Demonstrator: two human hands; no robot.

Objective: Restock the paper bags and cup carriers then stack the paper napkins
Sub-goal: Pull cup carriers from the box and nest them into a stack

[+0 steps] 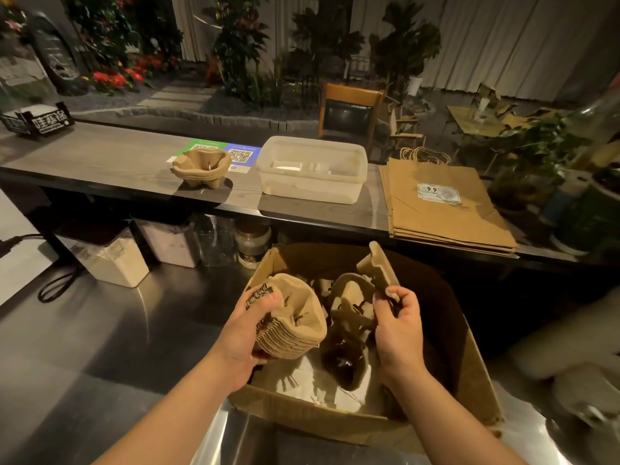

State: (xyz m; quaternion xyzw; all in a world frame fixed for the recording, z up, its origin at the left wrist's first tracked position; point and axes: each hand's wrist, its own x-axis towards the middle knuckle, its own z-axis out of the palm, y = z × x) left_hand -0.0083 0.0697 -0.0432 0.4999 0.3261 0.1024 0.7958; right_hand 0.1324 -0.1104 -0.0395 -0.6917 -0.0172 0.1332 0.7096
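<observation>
A: Left hand (248, 333) grips a nested stack of pulp cup carriers (290, 322), thumb over the rim, fingers curled underneath. It's held over the cardboard box (466, 360), probably so the whole stack goes up in one lift.

B: Right hand (397, 325)?

A: Pinching a single loose carrier (377, 271) by its edge, fingers clamped on it, carrier tilted upright. Looks like sorting strays from the stack. More loose carriers (349, 317) lie in the box, with white paper (318, 377) under them.

B: Where do they go?

A: Likely the upper counter (110, 159). One carrier stack (201, 167) sits there already, partly over a QR code sign (241, 156).

B: Bags?

A: Kraft paper bags (439, 203) lie flat on the counter's right, just beside a white plastic tub (312, 169).

B: Obstructions?

A: The counter edge overhangs the box's far side; jars (251, 243) underneath. Napkins: can't tell where.
</observation>
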